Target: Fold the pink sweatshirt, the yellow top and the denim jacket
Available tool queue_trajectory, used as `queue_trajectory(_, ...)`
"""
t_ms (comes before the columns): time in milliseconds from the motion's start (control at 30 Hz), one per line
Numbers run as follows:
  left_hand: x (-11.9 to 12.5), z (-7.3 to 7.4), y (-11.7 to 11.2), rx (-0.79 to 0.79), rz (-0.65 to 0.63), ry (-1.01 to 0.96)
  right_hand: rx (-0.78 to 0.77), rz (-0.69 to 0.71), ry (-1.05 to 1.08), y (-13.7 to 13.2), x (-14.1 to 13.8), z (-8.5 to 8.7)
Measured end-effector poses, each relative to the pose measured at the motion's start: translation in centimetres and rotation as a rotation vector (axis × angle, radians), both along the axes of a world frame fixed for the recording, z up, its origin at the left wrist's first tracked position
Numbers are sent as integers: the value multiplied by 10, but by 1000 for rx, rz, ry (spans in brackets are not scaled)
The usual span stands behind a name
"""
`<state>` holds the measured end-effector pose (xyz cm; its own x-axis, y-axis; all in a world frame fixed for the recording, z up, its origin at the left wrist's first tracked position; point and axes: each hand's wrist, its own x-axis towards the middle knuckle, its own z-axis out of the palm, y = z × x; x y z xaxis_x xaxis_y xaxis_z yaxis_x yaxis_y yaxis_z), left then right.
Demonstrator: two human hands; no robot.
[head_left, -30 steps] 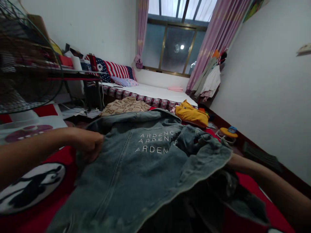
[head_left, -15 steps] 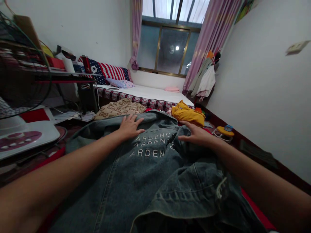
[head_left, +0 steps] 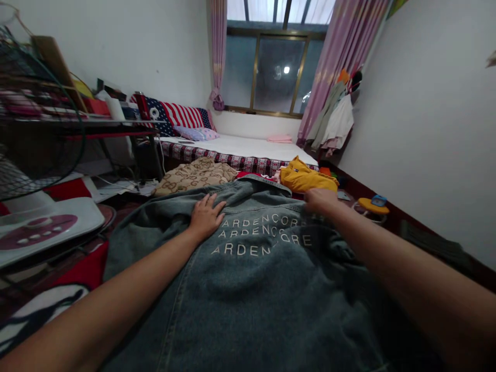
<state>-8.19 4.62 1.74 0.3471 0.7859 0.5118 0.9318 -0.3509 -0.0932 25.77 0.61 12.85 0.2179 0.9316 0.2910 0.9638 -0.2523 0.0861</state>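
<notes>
A blue denim jacket [head_left: 232,299] lies spread back side up in front of me, with rows of white lettering across its upper back. My left hand [head_left: 207,216] rests flat on the upper left of the back, fingers apart. At the upper right, by the shoulder, my right hand [head_left: 322,200] is closed on the denim. Its fingertips are mostly hidden, and the cloth below that forearm is dark and bunched. The jacket's collar [head_left: 267,182] points away from me.
Beyond the collar lie a tan patterned cloth [head_left: 197,176] and a folded yellow garment [head_left: 308,176]. A bed [head_left: 248,147] stands under the window. To the left are a cluttered desk [head_left: 116,124] and a wire fan guard [head_left: 39,181]. A small yellow stool [head_left: 372,206] stands right.
My right hand has closed and moved right, drawing the denim outward. The folded-over lower right part now lies flatter, and more lettering shows. My left hand stays on the upper back.
</notes>
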Motion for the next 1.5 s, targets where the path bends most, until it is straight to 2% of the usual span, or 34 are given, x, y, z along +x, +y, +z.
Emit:
queue_trajectory(100,1,3,-5,16,49,0,56,-16,98,6,-25,-38)
queue_trajectory(167,1,7,-6,33,118,-5,88,-77,165,4,-34,-69)
queue_trajectory(233,1,14,-3,20,180,4,123,-116,184,2,-35,-92)
queue_trajectory(300,2,24,0,-48,200,18,167,-114,176,1,-33,-101)
queue_trajectory(367,6,36,-2,-139,153,9,213,-87,190,2,-30,-101)
queue_trajectory(467,19,53,-28,-303,-78,-60,296,-43,265,3,-26,-95)
queue_trajectory(600,40,64,-89,-650,-605,-11,375,-30,337,7,-24,-96)
queue_trajectory(667,43,71,-104,-789,-747,39,357,-18,333,8,-24,-97)
queue_trajectory(700,42,77,-104,-865,-770,36,340,-16,327,8,-25,-98)
queue_trajectory(767,36,94,-88,-953,-713,-42,310,-20,309,8,-26,-98)
queue_trajectory(800,30,102,-73,-925,-641,-97,300,-24,301,8,-27,-98)
queue_trajectory(833,23,110,-55,-822,-539,-140,295,-27,293,7,-28,-97)
queue_trajectory(900,6,118,-16,-485,-340,-113,293,-24,285,7,-28,-97)
queue_trajectory(933,-4,116,3,-376,-267,-21,293,-24,284,7,-28,-97)
queue_trajectory(967,-13,111,19,-339,-172,64,294,-25,284,7,-29,-98)
queue_trajectory(1033,-30,92,46,-397,-13,188,298,-27,286,7,-29,-98)
queue_trajectory(1067,-36,81,56,-426,24,222,298,-26,286,7,-29,-99)
queue_trajectory(1167,-45,51,74,-416,36,251,298,-20,288,8,-29,-100)
queue_trajectory(1233,-46,41,80,-358,22,254,300,-19,288,8,-29,-100)
queue_trajectory(1367,-52,42,95,-277,-46,291,312,-9,285,9,-29,-102)
queue_trajectory(1500,-78,49,117,-240,-112,319,323,-5,278,9,-29,-104)
